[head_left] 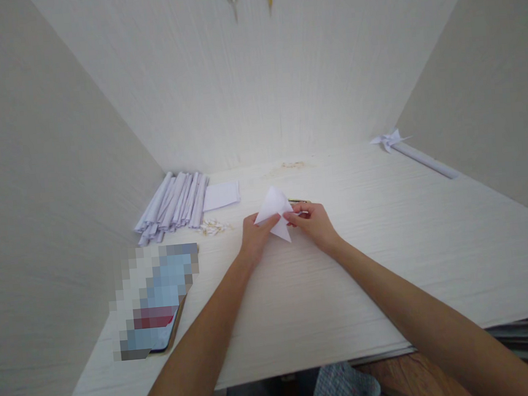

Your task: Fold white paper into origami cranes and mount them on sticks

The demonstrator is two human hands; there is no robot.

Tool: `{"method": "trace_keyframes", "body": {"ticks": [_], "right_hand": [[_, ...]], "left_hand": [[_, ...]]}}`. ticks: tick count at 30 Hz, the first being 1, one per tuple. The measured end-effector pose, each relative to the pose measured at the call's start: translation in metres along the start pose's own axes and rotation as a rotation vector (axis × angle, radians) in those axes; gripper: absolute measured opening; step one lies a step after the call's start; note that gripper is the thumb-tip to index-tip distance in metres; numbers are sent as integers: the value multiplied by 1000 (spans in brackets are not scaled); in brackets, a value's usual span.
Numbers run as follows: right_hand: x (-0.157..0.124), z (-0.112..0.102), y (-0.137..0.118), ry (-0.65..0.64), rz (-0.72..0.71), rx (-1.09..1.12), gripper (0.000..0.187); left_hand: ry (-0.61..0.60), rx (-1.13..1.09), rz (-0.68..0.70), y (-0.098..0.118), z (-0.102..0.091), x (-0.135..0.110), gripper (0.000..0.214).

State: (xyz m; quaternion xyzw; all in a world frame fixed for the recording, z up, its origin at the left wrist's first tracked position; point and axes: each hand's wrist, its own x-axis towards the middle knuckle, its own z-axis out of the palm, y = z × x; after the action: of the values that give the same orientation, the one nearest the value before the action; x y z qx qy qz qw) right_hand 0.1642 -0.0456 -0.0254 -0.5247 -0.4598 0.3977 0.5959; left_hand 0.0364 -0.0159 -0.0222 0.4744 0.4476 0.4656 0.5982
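A white sheet of paper (272, 204) with folded, pointed corners is held up over the middle of the table. My left hand (258, 232) grips its left side, thumb across the front. At its right edge my right hand (311, 221) pinches the paper between thumb and fingers. Just behind my right hand lies a thin yellowish and dark tool (299, 200), mostly hidden, so its kind is unclear. To the left of my hands sits a small heap of short white pieces (214, 227).
Rolled paper tubes (176, 199) are piled at the back left, beside a stack of paper squares (221, 195). A phone (167, 305), partly blurred, lies front left. A paper pinwheel (389, 140) on a paper tube stick (424, 159) rests back right. Panels enclose the table (388, 242).
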Motion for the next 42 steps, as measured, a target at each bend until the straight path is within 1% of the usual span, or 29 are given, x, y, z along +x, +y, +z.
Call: {"method": "trace_keyframes", "body": {"ticks": [7,9,11,14,17,20,23,24,26,28,29,31,33,35,37,39,42], "right_hand": [[0,0,0,-8,-22,-32,21],[-2,2,-1,17,-8,9,22],[-4,5,-1,57,16,123,31],[-7,9,0,84,78,315,53],[-8,12,0,99,125,383,62],[-9,13,-2,132,157,398,61],[-7,12,-3,145,180,411,59],[-6,11,-3,145,182,414,58],[-4,7,-3,138,178,409,57],[-1,2,-3,110,180,391,58],[1,-1,-3,75,191,375,58],[3,-7,-5,-26,222,341,59],[3,-13,-8,-136,245,312,59],[2,-16,-9,-237,256,287,61],[1,-18,-10,-313,254,264,63],[1,-19,-9,-352,242,249,64],[1,-19,-8,-370,224,242,64]], "left_hand": [[3,8,20,0,-1,0,23],[7,2,27,0,0,-1,24],[8,-16,30,0,1,-2,24],[12,-36,42,1,2,-3,25],[-2,-19,60,0,2,-4,27],[-20,62,122,-1,2,-4,27],[-5,171,205,-1,2,-4,26],[-3,193,214,-1,3,-4,25],[-33,202,184,0,2,-4,25],[-121,166,109,3,0,-2,27],[-187,133,62,5,-2,-2,29],[-326,50,-32,11,-7,-1,33],[-421,-23,-118,16,-12,0,32],[-458,-60,-168,20,-15,0,31],[-468,-43,-193,22,-16,-1,29],[-464,21,-204,21,-16,-2,25],[-429,117,-191,18,-14,-2,20]]}}
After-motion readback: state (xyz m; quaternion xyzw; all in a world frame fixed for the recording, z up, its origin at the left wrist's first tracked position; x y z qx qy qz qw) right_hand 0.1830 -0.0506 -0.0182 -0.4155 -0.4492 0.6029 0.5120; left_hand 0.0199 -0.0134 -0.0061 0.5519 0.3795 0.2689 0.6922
